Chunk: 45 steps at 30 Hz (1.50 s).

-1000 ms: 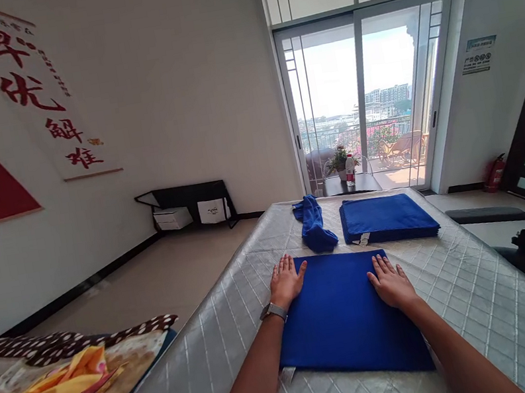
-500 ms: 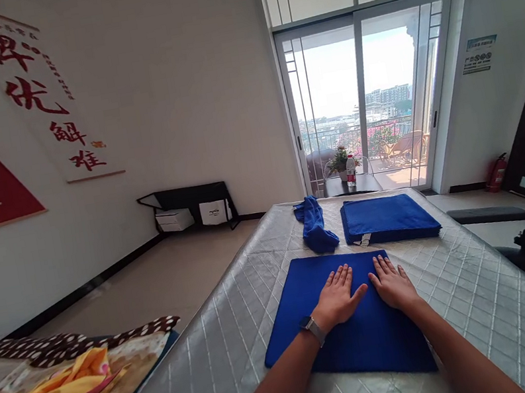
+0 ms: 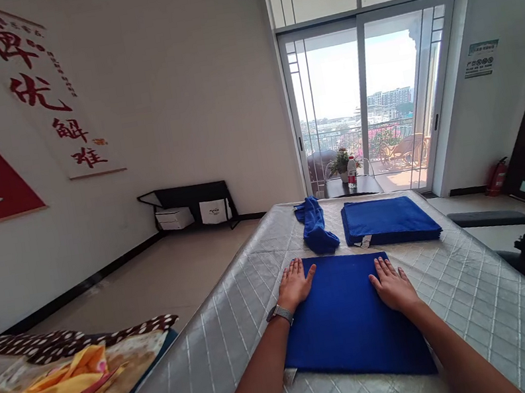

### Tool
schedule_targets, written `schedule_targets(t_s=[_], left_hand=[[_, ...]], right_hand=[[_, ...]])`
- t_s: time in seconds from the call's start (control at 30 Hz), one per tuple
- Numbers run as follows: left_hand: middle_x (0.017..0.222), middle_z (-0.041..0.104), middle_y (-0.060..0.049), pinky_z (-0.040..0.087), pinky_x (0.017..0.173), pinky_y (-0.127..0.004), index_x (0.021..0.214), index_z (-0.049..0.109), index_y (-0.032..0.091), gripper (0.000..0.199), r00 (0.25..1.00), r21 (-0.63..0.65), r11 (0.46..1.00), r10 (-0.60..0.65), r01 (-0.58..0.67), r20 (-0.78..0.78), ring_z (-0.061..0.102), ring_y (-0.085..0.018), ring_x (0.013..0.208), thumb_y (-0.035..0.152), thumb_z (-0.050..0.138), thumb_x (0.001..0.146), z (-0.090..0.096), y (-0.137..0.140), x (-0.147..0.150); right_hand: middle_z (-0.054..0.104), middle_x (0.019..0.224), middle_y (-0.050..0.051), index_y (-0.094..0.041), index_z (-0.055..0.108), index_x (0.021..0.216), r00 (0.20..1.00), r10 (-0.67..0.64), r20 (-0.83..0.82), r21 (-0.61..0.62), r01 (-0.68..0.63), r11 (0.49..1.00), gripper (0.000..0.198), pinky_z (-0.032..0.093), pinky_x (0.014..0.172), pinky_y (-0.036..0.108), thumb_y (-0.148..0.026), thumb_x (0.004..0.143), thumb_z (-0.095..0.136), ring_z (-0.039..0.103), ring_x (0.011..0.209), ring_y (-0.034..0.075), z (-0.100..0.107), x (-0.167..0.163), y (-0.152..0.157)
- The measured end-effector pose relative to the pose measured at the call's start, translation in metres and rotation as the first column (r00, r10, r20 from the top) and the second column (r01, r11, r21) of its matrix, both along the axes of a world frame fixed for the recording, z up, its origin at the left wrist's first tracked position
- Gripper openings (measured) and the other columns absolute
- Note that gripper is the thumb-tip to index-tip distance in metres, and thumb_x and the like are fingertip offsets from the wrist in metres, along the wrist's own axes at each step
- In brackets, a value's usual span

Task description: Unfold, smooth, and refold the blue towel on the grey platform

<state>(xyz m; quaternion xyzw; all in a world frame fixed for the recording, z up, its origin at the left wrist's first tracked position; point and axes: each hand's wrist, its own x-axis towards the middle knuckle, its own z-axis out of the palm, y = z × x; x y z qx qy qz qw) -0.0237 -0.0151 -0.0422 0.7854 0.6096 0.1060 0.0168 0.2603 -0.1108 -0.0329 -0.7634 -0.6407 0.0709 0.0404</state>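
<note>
We note our left hand (image 3: 296, 285) open, palm down, fingers stretched forward, over the far left edge of the blue cloth (image 3: 351, 319); a watch (image 3: 280, 315) sits on that wrist. Our right hand (image 3: 392, 283) is also open and palm down, near the far right corner; we grip nothing with either. The blue cloth lies flat on the silver quilted cover (image 3: 471, 302), between our forearms, a pale tag (image 3: 290, 375) at its near left corner. Just beyond, we record a crumpled towel (image 3: 317, 231) and, to its right, a neat stack (image 3: 389, 215) of blue cloths. Farther off, we see a bottle (image 3: 352, 173) beside a potted plant (image 3: 340, 162), before a glass door (image 3: 327, 85)
</note>
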Motion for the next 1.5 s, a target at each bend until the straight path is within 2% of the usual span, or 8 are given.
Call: schedule_targets(t_s=[0.23,0.37,0.5,0.63,0.93,1.13,1.4,1.5], left_hand=[[0.161,0.029,-0.017,0.015,0.122,-0.048,0.156,0.024,0.007,0.088,0.998,0.062,0.997,0.048,-0.050,0.026,0.019,-0.030,0.151,0.067,0.003,0.096,0.011,-0.004,0.002],[0.161,0.031,-0.010,0.014,0.124,-0.045,0.157,0.025,0.013,0.083,0.983,0.129,0.976,-0.179,0.173,0.038,0.019,-0.026,0.151,0.067,0.007,0.097,0.021,-0.030,0.042],[0.163,0.026,-0.009,0.016,0.124,-0.041,0.157,0.025,0.013,0.077,0.890,0.087,0.889,-0.454,0.449,0.048,0.018,-0.022,0.151,0.062,0.006,0.100,0.016,-0.067,0.086],[0.163,0.025,-0.005,0.013,0.124,-0.042,0.158,0.022,0.019,0.073,0.832,0.033,0.835,-0.550,0.550,0.071,0.016,-0.021,0.152,0.062,0.008,0.100,0.009,-0.086,0.100],[0.163,0.022,-0.012,0.015,0.124,-0.041,0.156,0.026,0.009,0.086,0.925,-0.050,0.925,-0.374,0.378,0.070,0.015,-0.024,0.152,0.068,0.008,0.097,0.012,-0.056,0.074],[0.162,0.026,-0.012,0.014,0.123,-0.044,0.156,0.027,0.011,0.090,0.974,-0.061,0.974,-0.213,0.217,0.073,0.015,-0.026,0.152,0.073,0.007,0.094,0.009,-0.026,0.042],[0.161,0.027,-0.016,0.013,0.123,-0.044,0.154,0.029,0.006,0.093,0.997,-0.016,0.998,-0.052,0.053,0.056,0.018,-0.027,0.151,0.071,0.003,0.094,0.001,0.005,0.004],[0.161,0.028,-0.015,0.015,0.123,-0.044,0.154,0.030,0.008,0.090,0.998,-0.008,0.999,-0.032,0.032,0.054,0.020,-0.027,0.151,0.070,0.003,0.095,0.001,0.007,0.000]], right_hand=[[0.006,0.167,0.003,-0.015,0.005,0.159,1.000,-0.001,-0.006,-0.010,0.001,1.000,0.069,0.002,0.122,0.044,-0.050,0.099,0.012,0.000,0.153,0.018,0.005,-0.002,-0.002],[0.007,0.167,0.004,-0.015,0.007,0.159,1.000,-0.003,0.010,0.001,0.003,1.000,0.069,0.001,0.122,0.045,-0.048,0.099,0.012,0.000,0.153,0.019,0.009,-0.005,-0.003],[0.008,0.166,0.006,-0.011,0.012,0.159,0.999,0.010,0.049,0.031,-0.012,0.999,0.069,0.001,0.122,0.044,-0.046,0.100,0.013,0.001,0.153,0.020,0.011,-0.008,-0.005],[0.009,0.166,0.008,-0.008,0.012,0.158,0.997,0.053,0.058,0.031,-0.055,0.998,0.070,0.002,0.122,0.041,-0.046,0.100,0.013,0.001,0.153,0.019,0.010,-0.009,-0.007],[0.006,0.167,0.005,-0.012,0.009,0.159,1.000,-0.010,-0.018,-0.022,0.010,1.000,0.072,0.004,0.123,0.043,-0.052,0.099,0.012,0.001,0.153,0.018,0.007,-0.006,-0.005],[0.007,0.167,0.004,-0.012,0.009,0.159,1.000,-0.001,0.000,-0.017,0.001,1.000,0.072,0.003,0.123,0.043,-0.052,0.099,0.012,0.001,0.153,0.018,0.005,-0.003,-0.004],[0.013,0.166,0.004,-0.012,0.014,0.158,0.999,0.008,0.035,0.022,-0.009,1.000,0.069,0.005,0.122,0.045,-0.048,0.100,0.013,0.008,0.152,0.019,0.001,0.003,0.000],[0.021,0.164,0.004,-0.014,0.022,0.157,0.999,0.012,0.037,0.096,-0.016,0.995,0.065,0.005,0.123,0.043,-0.044,0.100,0.015,0.015,0.151,0.019,0.005,0.009,0.002]])
